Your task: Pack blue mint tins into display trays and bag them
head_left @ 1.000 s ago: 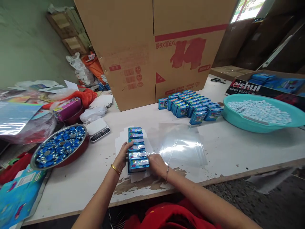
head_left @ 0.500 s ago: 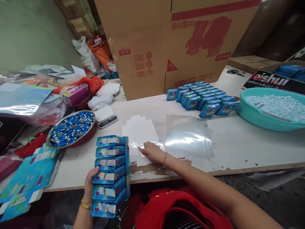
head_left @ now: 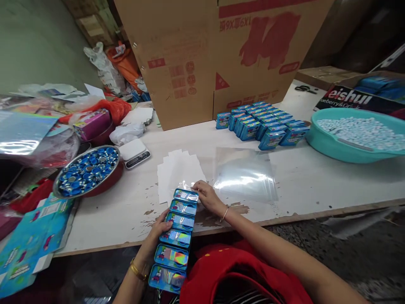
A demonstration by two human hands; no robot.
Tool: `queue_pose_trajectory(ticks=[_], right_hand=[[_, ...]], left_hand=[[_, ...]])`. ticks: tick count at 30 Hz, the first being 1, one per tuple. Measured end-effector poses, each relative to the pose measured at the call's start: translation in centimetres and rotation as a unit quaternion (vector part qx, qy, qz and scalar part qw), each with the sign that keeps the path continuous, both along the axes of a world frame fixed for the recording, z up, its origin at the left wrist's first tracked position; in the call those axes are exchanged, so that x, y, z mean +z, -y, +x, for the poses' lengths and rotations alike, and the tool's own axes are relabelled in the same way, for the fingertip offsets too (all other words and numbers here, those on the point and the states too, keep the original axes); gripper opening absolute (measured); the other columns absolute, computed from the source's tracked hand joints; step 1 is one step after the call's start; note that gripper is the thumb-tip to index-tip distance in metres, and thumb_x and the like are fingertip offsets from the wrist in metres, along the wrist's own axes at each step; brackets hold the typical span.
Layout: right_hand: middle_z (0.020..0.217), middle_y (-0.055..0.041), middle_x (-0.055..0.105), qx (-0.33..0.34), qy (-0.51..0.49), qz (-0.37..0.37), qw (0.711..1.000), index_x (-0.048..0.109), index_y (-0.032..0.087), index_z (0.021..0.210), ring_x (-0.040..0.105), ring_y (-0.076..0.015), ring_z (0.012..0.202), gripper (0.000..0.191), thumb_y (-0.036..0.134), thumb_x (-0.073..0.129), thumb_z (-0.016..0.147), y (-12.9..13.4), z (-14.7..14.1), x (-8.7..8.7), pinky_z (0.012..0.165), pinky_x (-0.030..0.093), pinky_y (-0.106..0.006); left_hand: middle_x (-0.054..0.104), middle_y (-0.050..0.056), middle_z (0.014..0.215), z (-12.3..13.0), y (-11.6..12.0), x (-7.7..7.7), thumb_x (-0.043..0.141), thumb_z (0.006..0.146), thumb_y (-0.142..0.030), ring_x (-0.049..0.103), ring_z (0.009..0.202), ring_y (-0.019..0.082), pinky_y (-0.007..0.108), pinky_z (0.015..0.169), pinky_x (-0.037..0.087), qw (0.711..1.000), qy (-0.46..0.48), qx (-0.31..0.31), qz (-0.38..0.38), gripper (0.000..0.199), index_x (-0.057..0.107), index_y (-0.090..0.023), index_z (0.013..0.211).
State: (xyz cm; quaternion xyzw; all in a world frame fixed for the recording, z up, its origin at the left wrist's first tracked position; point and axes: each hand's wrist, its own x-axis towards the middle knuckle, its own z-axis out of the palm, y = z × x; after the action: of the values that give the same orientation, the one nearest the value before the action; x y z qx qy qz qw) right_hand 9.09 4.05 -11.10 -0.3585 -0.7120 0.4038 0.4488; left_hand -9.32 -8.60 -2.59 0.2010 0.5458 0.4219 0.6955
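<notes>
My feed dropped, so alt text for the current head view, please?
The left hand holds a row of six blue packs across the table edge; the right hand is at the row's far end. Beyond lie white sheets and clear film, with a bowl of blue pieces at left, more blue packs and a teal basin of pale pieces at right.

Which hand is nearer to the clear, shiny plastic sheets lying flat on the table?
Right. The right hand is beside the near-left corner of the plastic sheets; the left hand is farther left, holding a row of blue rectangular packs.
</notes>
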Motion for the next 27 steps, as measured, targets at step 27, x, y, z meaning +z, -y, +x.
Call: queue_pose_trajectory(ticks=[27], right_hand=[[0.075, -0.0004, 0.049, -0.001, -0.027, -0.035, 0.999, 0.072, 0.022, 0.098, 0.052, -0.0147, 0.076, 0.024, 0.037, 0.056, 0.089, -4.4, 1.4, 0.7, 0.071, 0.043, -0.028]], left_hand=[[0.064, 0.010, 0.112, 2.4, -3.6, 0.3, 0.068, 0.071, -0.034, 0.066, 0.087, 0.025, 0.031, 0.069, 0.052, 0.998, -0.039, -0.027, 0.040, 0.075, 0.035, -0.024, 0.139]])
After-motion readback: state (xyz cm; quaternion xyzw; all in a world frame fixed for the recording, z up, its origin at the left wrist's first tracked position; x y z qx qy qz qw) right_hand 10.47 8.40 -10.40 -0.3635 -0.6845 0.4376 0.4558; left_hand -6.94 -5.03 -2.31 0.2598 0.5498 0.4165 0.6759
